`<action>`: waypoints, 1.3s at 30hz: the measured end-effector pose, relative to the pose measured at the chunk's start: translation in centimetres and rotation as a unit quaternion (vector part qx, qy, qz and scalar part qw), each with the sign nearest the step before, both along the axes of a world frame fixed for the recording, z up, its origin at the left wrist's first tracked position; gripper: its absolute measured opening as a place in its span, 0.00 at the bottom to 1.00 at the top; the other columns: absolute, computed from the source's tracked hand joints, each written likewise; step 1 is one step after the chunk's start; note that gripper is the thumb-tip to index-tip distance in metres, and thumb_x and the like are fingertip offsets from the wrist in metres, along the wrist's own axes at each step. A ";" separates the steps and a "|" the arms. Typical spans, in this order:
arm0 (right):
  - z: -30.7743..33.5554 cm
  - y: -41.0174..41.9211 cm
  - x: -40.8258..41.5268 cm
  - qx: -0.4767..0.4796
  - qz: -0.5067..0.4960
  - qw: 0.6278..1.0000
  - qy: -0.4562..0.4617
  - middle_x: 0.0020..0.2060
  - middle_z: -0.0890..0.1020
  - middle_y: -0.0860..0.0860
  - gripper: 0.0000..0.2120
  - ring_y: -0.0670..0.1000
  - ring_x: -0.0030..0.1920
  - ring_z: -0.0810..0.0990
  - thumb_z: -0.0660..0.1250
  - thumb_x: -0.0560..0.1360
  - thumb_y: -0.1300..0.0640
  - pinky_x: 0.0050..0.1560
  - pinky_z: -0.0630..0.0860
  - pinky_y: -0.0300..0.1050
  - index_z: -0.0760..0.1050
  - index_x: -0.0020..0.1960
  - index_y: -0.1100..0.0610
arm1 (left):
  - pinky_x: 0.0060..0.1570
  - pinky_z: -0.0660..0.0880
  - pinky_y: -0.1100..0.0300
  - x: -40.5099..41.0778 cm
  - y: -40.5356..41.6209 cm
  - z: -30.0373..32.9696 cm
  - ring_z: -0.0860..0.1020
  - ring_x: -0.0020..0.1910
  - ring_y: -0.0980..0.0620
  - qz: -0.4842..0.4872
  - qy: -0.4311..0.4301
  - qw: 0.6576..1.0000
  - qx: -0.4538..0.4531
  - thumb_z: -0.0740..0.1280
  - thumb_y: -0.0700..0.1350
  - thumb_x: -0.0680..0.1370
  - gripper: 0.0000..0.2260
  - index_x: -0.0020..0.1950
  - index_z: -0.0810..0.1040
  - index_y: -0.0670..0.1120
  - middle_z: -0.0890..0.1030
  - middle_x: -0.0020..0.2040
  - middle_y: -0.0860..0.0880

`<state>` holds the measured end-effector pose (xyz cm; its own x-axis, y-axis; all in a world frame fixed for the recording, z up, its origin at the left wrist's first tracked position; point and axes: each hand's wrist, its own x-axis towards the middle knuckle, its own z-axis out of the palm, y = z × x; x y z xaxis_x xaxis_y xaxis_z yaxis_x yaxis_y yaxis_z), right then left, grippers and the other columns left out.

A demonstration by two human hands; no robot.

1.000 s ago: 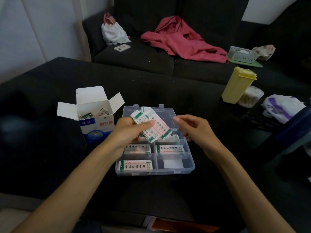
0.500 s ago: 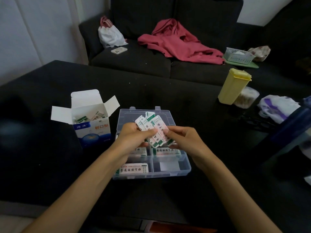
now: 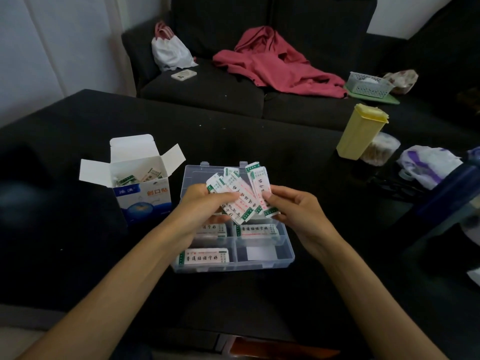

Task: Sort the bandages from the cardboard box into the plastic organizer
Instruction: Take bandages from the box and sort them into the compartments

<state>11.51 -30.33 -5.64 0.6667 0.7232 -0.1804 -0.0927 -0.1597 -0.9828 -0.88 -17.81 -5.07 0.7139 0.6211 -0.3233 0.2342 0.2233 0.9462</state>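
Observation:
A clear plastic organizer [image 3: 285, 258] lies on the dark table in front of me, with wrapped bandages in three of its visible compartments. Above it my left hand [image 3: 205, 206] grips a fanned bunch of white bandages [image 3: 236, 193] with green ends. My right hand [image 3: 296, 209] pinches a few bandages [image 3: 259, 188] at the right side of that bunch, slightly apart from the rest. The open cardboard box [image 3: 145, 196], white and blue, stands left of the organizer with more bandages inside.
A yellow lidded container [image 3: 359, 135] and a round clear tub [image 3: 381, 149] stand at the right. Plastic bags lie at the far right edge. Behind the table is a dark sofa with a red garment [image 3: 275, 63], a white bag and a small basket.
My right hand came in from the right and took hold of a few bandages from the bunch in my left hand. Those bandages now stand slightly apart to the right.

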 end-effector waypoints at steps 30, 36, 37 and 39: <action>-0.7 -0.9 0.2 -0.347 0.306 0.766 -0.446 0.57 0.80 0.47 0.12 0.47 0.55 0.78 0.65 0.76 0.58 0.56 0.77 0.49 0.79 0.56 0.48 | 0.47 0.78 0.60 -1.4 1.7 -0.5 0.83 0.48 0.55 0.033 -0.034 0.999 0.022 0.68 0.42 0.75 0.06 0.51 0.81 0.49 0.85 0.49 0.51; -0.6 -0.7 -0.4 -0.342 0.267 0.755 -0.492 0.48 0.83 0.42 0.06 0.45 0.50 0.79 0.71 0.71 0.51 0.52 0.77 0.45 0.82 0.48 0.45 | 0.54 0.78 0.55 -1.3 1.6 -0.5 0.83 0.48 0.54 0.031 -0.036 0.999 0.016 0.69 0.41 0.75 0.05 0.48 0.81 0.49 0.84 0.50 0.50; -0.5 -0.7 -0.6 -0.341 0.258 0.742 -0.517 0.48 0.83 0.42 0.07 0.46 0.50 0.79 0.71 0.71 0.49 0.50 0.76 0.43 0.82 0.49 0.45 | 0.53 0.79 0.55 -1.2 1.5 -0.4 0.83 0.48 0.54 0.031 -0.036 0.999 0.014 0.69 0.41 0.75 0.05 0.49 0.81 0.49 0.84 0.50 0.50; -0.4 -0.6 -1.2 -0.334 0.242 0.716 -0.564 0.48 0.83 0.43 0.08 0.47 0.50 0.78 0.71 0.71 0.47 0.47 0.72 0.41 0.82 0.49 0.46 | 0.54 0.78 0.55 -1.2 1.5 -0.4 0.83 0.49 0.54 0.028 -0.036 0.999 0.015 0.69 0.41 0.74 0.06 0.49 0.81 0.49 0.85 0.50 0.50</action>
<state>10.36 -30.95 -6.09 0.3609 0.9224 -0.1376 0.9243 -0.3734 -0.0788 -2.12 -16.28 -5.49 0.6989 0.6690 -0.2529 0.1527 0.2059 0.9666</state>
